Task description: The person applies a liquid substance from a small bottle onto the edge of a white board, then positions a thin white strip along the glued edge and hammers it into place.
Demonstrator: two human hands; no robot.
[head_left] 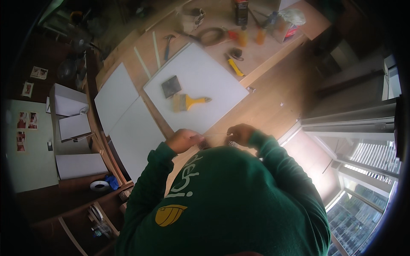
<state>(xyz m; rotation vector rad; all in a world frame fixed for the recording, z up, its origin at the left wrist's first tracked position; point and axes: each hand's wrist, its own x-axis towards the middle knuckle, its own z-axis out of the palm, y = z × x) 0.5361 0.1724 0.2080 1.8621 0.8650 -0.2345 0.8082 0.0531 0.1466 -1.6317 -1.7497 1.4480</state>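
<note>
Close to my body, my left hand (186,140) and my right hand (241,134) are both closed in a pinch. A thin pale strand (217,134) runs between their fingertips; its exact kind is too small to make out. Just beyond my hands lies a white board (213,81) on the worktable. Upon it rest a wide paintbrush (196,101) with a yellow handle and a dark square pad (171,86). Neither hand touches these.
Left of the board lie two more white panels (119,98). A hammer (167,47), a yellow utility knife (235,67), a roll of tape (235,53) and a dark can (241,13) are farther back on the table. Windows (367,170) stand at the right.
</note>
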